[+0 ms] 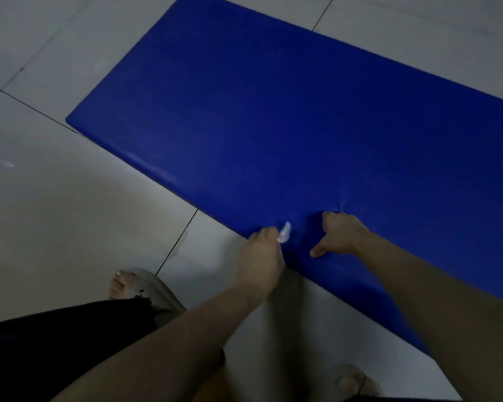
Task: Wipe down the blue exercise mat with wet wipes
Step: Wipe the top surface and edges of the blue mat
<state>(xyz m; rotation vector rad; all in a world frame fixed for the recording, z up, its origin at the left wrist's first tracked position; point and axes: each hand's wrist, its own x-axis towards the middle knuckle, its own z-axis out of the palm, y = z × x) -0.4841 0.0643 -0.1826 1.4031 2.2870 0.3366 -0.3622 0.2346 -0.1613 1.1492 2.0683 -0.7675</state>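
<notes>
My left hand (262,248) pinches a small white wet wipe (284,232) at the near edge of the blue mat (273,111). My right hand (341,233) is just beside it on the mat, fingers curled and thumb sticking out, and the mat dips a little under it; I cannot tell if it grabs the cover or only pushes down. I think I am at the start of the wiping, as the wipe is bunched up. Next I should lay the wipe flat under my fingers and rub it over the blue top in long rows, while my right hand keeps the mat from sliding. The mat lies flat on the pale floor tiles (55,213) and runs away from me and off to the right. Its far left corner is well apart from my hands, so I must lean or step along. My foot in a slipper (137,285) stands near the edge, with floor on my left to walk on
</notes>
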